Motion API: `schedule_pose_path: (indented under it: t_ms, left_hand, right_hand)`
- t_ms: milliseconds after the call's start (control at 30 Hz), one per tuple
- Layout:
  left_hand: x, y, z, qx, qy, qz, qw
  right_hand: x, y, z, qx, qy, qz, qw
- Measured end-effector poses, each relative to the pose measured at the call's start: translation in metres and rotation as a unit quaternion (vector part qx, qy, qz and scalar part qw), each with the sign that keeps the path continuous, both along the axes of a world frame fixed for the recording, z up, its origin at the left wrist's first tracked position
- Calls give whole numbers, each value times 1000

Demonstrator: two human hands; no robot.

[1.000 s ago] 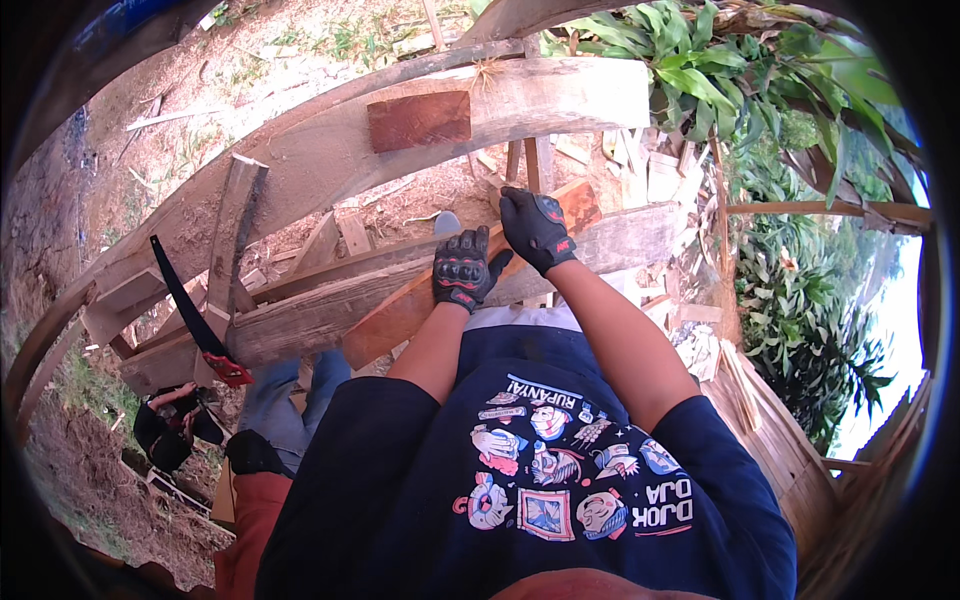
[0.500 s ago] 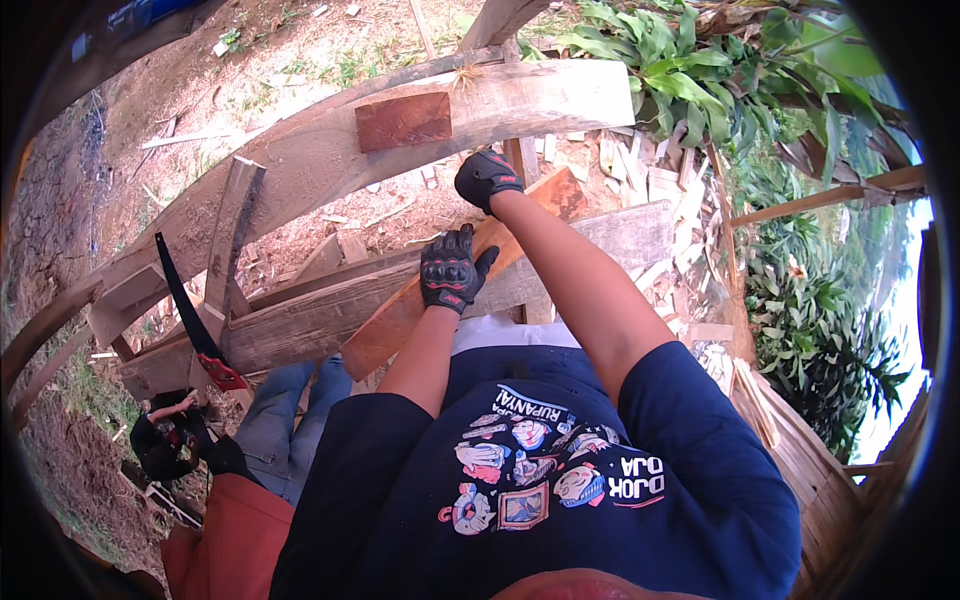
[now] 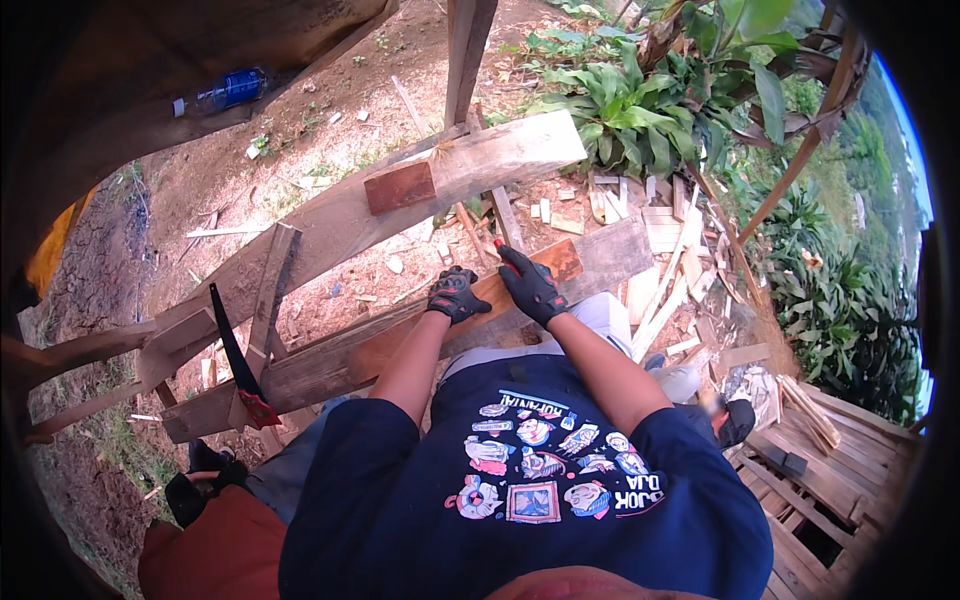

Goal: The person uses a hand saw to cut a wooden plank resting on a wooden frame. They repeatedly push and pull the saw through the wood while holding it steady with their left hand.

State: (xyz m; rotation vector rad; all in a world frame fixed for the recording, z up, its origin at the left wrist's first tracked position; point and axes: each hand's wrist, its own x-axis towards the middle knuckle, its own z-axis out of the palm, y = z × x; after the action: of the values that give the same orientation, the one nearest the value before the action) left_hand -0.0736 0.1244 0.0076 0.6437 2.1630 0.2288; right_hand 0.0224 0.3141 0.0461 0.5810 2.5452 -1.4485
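Note:
A reddish-brown wooden plank [image 3: 400,343] lies slantwise across a weathered beam [image 3: 615,255] before me. My left hand [image 3: 457,297], in a black glove, grips it near the middle, thumb on the face and fingers curled toward the far edge. My right hand [image 3: 531,287], gloved too, rests on the plank farther right. A small red-ended object [image 3: 498,243] pokes out at its fingertips; its kind is too small to tell. A handsaw [image 3: 232,345] with a black blade and red handle leans on the timbers at left.
Farther off, a thick beam [image 3: 345,228] carries a reddish-brown block [image 3: 398,188]. Wood offcuts [image 3: 660,230] litter the ground. A person in a red garment [image 3: 215,545] is at lower left. A plastic bottle [image 3: 220,93] lies at upper left, leafy plants [image 3: 640,115] at upper right.
My right hand has come down from above the plank's far side onto it, and the red end now shows. My left hand's fingers have curled. The view has shifted.

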Motion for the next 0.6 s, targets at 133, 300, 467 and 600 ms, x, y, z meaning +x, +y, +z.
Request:
schedule_pose_path:
  t_ms: [133, 300, 467, 600]
  left_hand:
    - [-3, 5, 9, -8, -16, -7, 1000]
    - [10, -12, 14, 39, -48, -39, 997]
    - [12, -18, 15, 21, -22, -75, 997]
    - [52, -5, 38, 62, 162, -108, 979]
  right_hand:
    - [5, -4, 3, 17, -24, -25, 999]
    - [-7, -17, 28, 61, 11, 9, 998]
    - [5, -37, 60, 77, 18, 1, 997]
    - [4, -16, 60, 97, 42, -40, 994]
